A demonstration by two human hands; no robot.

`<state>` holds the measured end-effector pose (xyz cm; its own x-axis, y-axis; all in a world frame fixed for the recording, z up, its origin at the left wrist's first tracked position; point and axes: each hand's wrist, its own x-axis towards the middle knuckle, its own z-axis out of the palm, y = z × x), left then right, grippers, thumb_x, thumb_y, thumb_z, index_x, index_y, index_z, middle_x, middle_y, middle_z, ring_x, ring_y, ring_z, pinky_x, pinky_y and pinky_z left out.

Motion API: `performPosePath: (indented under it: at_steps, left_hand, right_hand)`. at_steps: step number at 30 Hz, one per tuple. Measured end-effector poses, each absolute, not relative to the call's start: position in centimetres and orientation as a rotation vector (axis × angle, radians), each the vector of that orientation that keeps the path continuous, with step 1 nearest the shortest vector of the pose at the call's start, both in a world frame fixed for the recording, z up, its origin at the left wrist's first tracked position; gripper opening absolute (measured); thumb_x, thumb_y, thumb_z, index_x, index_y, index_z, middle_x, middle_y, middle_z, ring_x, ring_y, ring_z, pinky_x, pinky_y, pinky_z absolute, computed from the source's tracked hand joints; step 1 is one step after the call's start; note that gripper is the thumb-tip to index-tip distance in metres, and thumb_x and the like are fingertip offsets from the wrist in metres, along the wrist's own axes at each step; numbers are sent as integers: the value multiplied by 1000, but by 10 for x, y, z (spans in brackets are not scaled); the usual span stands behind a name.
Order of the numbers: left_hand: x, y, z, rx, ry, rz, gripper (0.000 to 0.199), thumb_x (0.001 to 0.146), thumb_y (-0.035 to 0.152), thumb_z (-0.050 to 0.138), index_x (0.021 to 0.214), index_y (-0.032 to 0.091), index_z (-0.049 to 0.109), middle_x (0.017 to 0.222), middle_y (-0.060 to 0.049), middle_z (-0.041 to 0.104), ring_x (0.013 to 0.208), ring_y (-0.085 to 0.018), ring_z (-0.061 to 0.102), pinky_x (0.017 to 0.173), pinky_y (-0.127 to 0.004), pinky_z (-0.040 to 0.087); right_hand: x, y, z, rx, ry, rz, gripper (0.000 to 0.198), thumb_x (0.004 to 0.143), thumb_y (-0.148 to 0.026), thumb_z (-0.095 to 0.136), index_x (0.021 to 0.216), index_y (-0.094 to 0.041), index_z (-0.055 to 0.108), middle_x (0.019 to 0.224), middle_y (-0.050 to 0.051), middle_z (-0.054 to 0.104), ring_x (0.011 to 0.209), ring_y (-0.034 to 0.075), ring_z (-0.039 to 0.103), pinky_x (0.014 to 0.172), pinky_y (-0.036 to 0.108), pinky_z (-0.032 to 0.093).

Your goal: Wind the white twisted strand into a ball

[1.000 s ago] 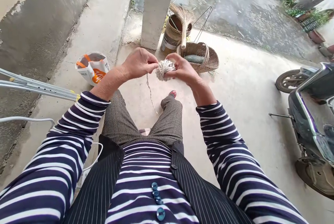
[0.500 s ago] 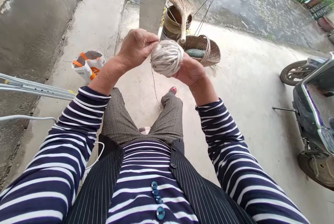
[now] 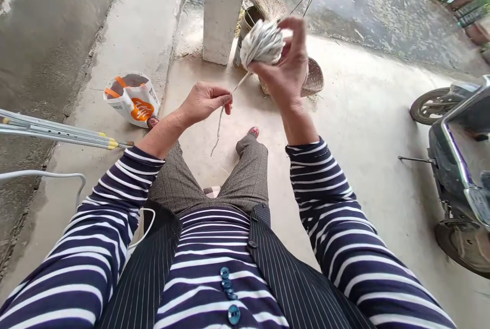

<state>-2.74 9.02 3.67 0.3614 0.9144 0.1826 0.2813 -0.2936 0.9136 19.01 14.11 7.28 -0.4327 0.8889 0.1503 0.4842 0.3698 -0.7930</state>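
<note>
A ball of pale grey-white yarn [image 3: 263,43] is gripped by my right hand [image 3: 288,71], raised in front of the pillar and the bucket. The fingers curl round the ball's right side and underside; the hand is slightly blurred. From the ball a strand of yarn [image 3: 218,135] runs down left to my left hand [image 3: 204,102], which pinches it between thumb and fingers. Below the pinch, the strand's loose end hangs over the floor between my knees.
A white and orange bag [image 3: 132,101] stands left, near metal crutch-like poles [image 3: 76,135]. Beyond the yarn are a concrete pillar [image 3: 224,12], a bucket with a straw broom [image 3: 268,4] and a wicker basket [image 3: 314,76]. A parked scooter [image 3: 455,150] is at right.
My right hand has lifted the yarn ball up and to the right. My left hand has moved down, away from the ball, with a length of strand now stretched between them.
</note>
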Motion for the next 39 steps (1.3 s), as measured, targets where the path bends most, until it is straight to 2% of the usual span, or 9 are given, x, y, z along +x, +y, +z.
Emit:
performPosePath:
  at_steps: [7, 10, 13, 15, 19, 23, 29, 34, 39]
  left_hand:
    - [-42, 98, 28, 1974, 1172, 787, 21, 83, 23, 66, 65, 15, 73, 58, -3, 66, 77, -20, 70, 79, -32, 52]
    - [-41, 101, 16, 2100, 1198, 780, 19, 82, 26, 69, 64, 19, 73, 57, 0, 64, 82, -20, 68, 95, -35, 49]
    - [-38, 100, 9, 2145, 1164, 817, 18, 85, 29, 69, 69, 22, 75, 59, 1, 66, 82, -19, 67, 105, -38, 45]
    - [-40, 100, 8, 2115, 1161, 845, 22, 88, 32, 68, 71, 21, 76, 62, -1, 69, 81, -19, 66, 100, -36, 48]
    - [-46, 105, 3, 1939, 1199, 949, 34, 92, 42, 66, 78, 14, 78, 72, -4, 73, 80, -18, 68, 82, -30, 52]
    - [-44, 109, -5, 1743, 1150, 1054, 39, 91, 48, 70, 80, 12, 77, 74, -4, 74, 82, -18, 71, 79, -28, 53]
    - [-33, 94, -3, 1474, 1013, 1111, 48, 90, 56, 72, 70, 13, 71, 65, -6, 71, 76, -19, 73, 80, -29, 55]
    - [-34, 82, -11, 1307, 978, 1020, 48, 86, 59, 75, 77, 12, 71, 58, -5, 67, 64, -19, 71, 75, -31, 56]
    - [-41, 77, -23, 1232, 924, 1025, 43, 81, 55, 79, 80, 12, 71, 60, -5, 69, 66, -19, 70, 80, -34, 57]
  right_hand:
    - [192, 129, 33, -1295, -2134, 1012, 53, 69, -25, 79, 120, -27, 67, 98, 0, 68, 89, 20, 64, 80, 37, 57]
    - [199, 123, 19, -1258, -2135, 1520, 49, 63, -20, 82, 111, -23, 71, 80, -1, 66, 72, 17, 59, 64, 30, 54]
    - [209, 117, 14, -1023, -1866, 2047, 55, 65, -24, 81, 119, -20, 69, 91, 3, 71, 74, 17, 62, 60, 26, 53]
    - [213, 113, 12, -917, -1640, 2147, 60, 65, -28, 82, 121, -19, 67, 102, 5, 73, 80, 18, 66, 63, 27, 56]
    - [206, 104, 17, -824, -1399, 2040, 65, 63, -36, 84, 123, -21, 65, 116, 7, 72, 100, 24, 70, 79, 35, 62]
    - [187, 100, 32, -735, -1303, 1885, 65, 65, -43, 83, 124, -26, 61, 125, 5, 69, 119, 29, 67, 92, 43, 62]
    - [167, 102, 41, -765, -1282, 1698, 58, 71, -43, 82, 121, -30, 56, 121, 4, 68, 118, 26, 66, 88, 38, 63]
    - [162, 104, 34, -841, -1219, 1598, 51, 72, -41, 79, 116, -29, 56, 117, 4, 68, 116, 25, 66, 85, 36, 64]
    - [167, 105, 35, -834, -1182, 1556, 46, 74, -44, 76, 112, -29, 56, 123, 4, 68, 118, 24, 65, 82, 35, 64]
